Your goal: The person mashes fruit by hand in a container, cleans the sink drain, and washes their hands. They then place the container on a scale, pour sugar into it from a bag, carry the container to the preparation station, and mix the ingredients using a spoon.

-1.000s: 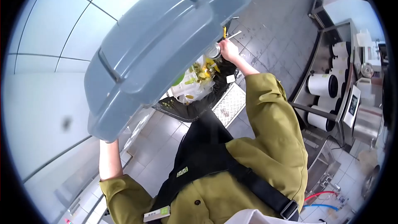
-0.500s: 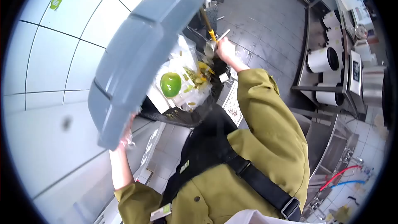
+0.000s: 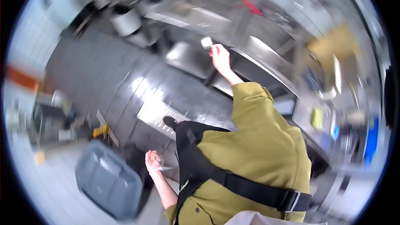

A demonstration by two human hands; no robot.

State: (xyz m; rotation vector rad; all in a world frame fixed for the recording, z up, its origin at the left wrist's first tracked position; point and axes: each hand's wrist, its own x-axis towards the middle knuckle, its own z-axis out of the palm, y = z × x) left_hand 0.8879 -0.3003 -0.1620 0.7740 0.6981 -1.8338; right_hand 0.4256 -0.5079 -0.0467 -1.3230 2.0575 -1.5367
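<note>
Smooth grey tiles pave the floor point(image 3: 100, 75); the steel counter point(image 3: 266, 54) is blurred. The ridged, rounded plastic lid point(image 3: 110, 183) now sits apart from the left hand point(image 3: 153, 161), which loosely holds crumpled clear film point(image 3: 161, 167). The right hand point(image 3: 221, 58) narrowly pinches a small, shiny object point(image 3: 206, 43) near the counter.

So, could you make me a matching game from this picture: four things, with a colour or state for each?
Things
1. Bin lid
2. Right sleeve
3. Right hand
4. Apron strap

Colours or states
A. Black
B. Holding a small object
C. Blue-grey
D. Olive green

Right pairs: 1-C, 2-D, 3-B, 4-A
</note>
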